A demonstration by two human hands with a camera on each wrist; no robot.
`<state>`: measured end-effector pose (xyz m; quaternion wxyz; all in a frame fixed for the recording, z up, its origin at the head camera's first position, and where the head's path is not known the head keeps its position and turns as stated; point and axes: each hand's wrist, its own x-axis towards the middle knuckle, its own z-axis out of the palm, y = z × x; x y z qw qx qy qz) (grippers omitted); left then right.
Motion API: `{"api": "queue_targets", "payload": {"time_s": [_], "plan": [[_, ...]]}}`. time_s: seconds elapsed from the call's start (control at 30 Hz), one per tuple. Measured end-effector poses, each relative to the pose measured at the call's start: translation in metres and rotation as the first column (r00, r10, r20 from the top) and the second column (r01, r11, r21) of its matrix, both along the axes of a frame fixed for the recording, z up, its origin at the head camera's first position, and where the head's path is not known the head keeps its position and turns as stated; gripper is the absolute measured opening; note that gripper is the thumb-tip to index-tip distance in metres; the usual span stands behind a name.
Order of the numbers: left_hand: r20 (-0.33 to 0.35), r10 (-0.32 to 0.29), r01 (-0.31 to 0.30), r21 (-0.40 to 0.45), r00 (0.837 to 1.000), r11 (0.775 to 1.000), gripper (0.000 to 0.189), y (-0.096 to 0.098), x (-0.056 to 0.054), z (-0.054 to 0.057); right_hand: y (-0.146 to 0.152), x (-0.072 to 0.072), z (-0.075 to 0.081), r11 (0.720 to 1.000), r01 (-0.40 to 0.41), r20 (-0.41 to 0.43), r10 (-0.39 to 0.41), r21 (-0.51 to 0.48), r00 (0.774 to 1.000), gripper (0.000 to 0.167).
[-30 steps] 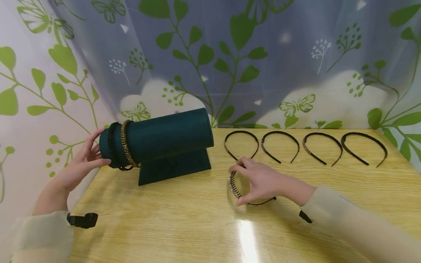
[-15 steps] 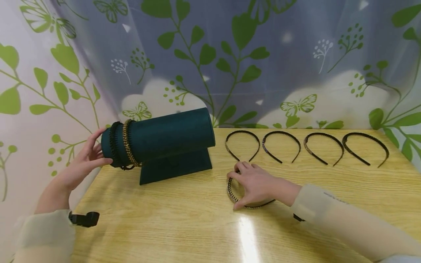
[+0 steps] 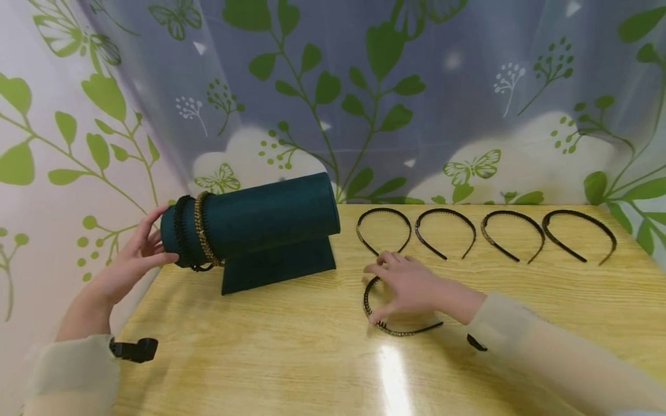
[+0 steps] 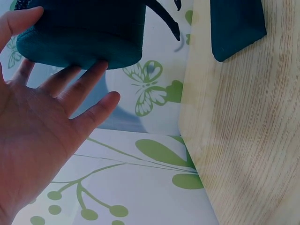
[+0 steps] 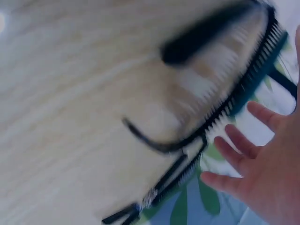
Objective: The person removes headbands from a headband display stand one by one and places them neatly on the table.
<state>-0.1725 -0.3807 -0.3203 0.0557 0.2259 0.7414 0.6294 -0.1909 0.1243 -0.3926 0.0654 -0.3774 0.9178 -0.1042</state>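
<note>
A dark green cylindrical headband stand (image 3: 276, 214) is at the left of the table, with its base (image 3: 281, 268) below. My left hand (image 3: 132, 254) grips its left end, thumb in front; in the left wrist view several fingertips rest at the end face (image 4: 84, 49). A black beaded headband (image 3: 179, 231) and a gold braided headband (image 3: 200, 228) circle that end. Right of the stand, a toothed sparkly headband (image 3: 403, 333) lies on the table under my right hand (image 3: 416, 289). In the right wrist view its fingers (image 5: 229, 185) are spread, apart from the toothed band (image 5: 220, 115).
Several dark headbands stand in a row along the table's back: the leftmost headband (image 3: 385, 210), two in the middle, and a plain black headband (image 3: 577, 215) at the far right. A leaf-print curtain (image 3: 458, 115) hangs behind the wooden table (image 3: 250, 358).
My right hand has lowered the sparkly headband from a tilted hold onto the table and let go, its fingers spreading. The left hand and the stand have stayed in place.
</note>
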Motion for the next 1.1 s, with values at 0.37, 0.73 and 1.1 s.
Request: {"api": "queue_targets", "payload": {"time_s": [0.37,0.73,1.1], "plan": [[-0.013,-0.010,0.011,0.000,1.000,1.000,0.087,-0.001,0.000,0.000,0.070,-0.030,0.019,0.967,-0.032,0.136,0.068,-0.252,0.988,0.027],[0.003,-0.009,0.009,-0.005,1.000,1.000,0.087,-0.001,0.000,0.000,0.086,-0.029,-0.006,0.965,-0.085,0.202,0.138,-0.249,0.970,0.026],[0.008,-0.001,0.001,-0.005,1.000,1.000,0.087,-0.001,0.000,0.000,0.083,-0.025,-0.009,0.956,-0.111,0.247,0.181,-0.272,0.952,0.022]]}}
